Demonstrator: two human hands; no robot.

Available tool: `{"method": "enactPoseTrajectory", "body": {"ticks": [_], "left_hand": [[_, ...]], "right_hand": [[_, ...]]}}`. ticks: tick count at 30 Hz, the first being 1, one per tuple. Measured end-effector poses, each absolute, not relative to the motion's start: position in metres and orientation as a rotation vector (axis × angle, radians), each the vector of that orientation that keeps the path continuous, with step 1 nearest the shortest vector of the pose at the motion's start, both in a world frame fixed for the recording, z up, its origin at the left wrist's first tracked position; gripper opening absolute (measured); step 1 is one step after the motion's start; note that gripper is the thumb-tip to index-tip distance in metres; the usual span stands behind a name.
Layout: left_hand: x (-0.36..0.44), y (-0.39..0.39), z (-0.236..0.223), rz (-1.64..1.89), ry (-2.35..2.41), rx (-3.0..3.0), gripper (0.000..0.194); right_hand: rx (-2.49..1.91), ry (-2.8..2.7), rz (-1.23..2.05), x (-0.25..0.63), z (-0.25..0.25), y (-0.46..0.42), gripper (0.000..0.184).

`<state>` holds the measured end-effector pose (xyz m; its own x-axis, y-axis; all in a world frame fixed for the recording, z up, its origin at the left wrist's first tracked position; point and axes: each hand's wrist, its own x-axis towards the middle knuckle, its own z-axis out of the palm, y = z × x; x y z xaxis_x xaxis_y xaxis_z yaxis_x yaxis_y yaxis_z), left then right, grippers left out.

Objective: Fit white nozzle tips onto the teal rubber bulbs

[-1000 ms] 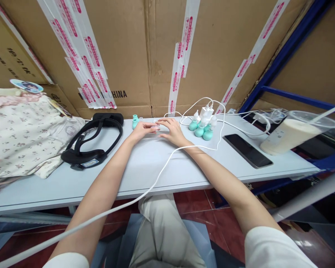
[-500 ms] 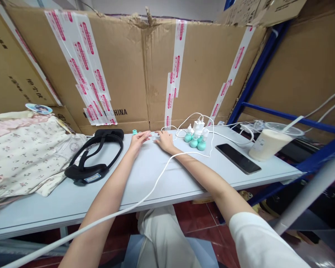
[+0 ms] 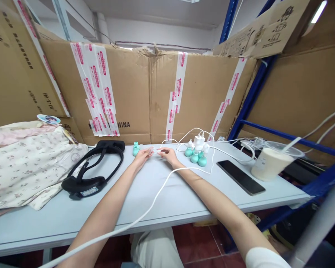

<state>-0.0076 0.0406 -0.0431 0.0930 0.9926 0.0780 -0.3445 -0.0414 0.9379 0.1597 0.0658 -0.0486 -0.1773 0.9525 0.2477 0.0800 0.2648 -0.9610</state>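
My left hand (image 3: 144, 156) is closed, its fingertips pinching a small clear piece (image 3: 153, 149) above the grey table. Opposite it, my right hand (image 3: 169, 155) has thumb and fingers drawn together near the same piece; what lies in them is too small to make out. Just left of my left hand stands an uncapped teal bottle (image 3: 136, 150) with a round body and a ridged neck. To the right of my right hand, several teal round bottles (image 3: 194, 157) with white nozzle tops stand close together.
A black head strap (image 3: 85, 184) and floral cloth (image 3: 22, 167) lie at left. To the right are a phone (image 3: 241, 177) and a tilted-looking cup (image 3: 270, 163) with a straw. A white cable (image 3: 153, 201) crosses over both forearms. Cardboard (image 3: 134, 89) walls the back.
The view has tilted upward, so the table sits lower in it. My right fingers, flatter before, are now drawn together. More of the uncapped teal bottle shows beside my left hand.
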Motion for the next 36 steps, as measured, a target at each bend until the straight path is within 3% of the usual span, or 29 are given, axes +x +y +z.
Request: {"method": "enactPoseTrajectory", "body": {"ticks": [5, 15, 25, 36], "left_hand": [[-0.005, 0.038, -0.056, 1.163, 0.888, 1.165, 0.060], [0.008, 0.036, -0.066, 1.247, 0.933, 1.489, 0.038], [0.008, 0.016, -0.046, 1.224, 1.205, 1.962, 0.012], [0.008, 0.013, -0.051, 1.006, 1.289, 2.303, 0.015]], "right_hand": [[-0.941, -1.303, 1.287, 0.169, -0.044, 0.050, 0.040], [-0.981, -1.345, 1.289, 0.169, -0.034, 0.039, 0.048], [-1.021, -1.297, 1.341, 0.170, -0.035, 0.039, 0.049], [-0.956, -1.492, 1.391, 0.181, -0.024, 0.043, 0.044]]}}
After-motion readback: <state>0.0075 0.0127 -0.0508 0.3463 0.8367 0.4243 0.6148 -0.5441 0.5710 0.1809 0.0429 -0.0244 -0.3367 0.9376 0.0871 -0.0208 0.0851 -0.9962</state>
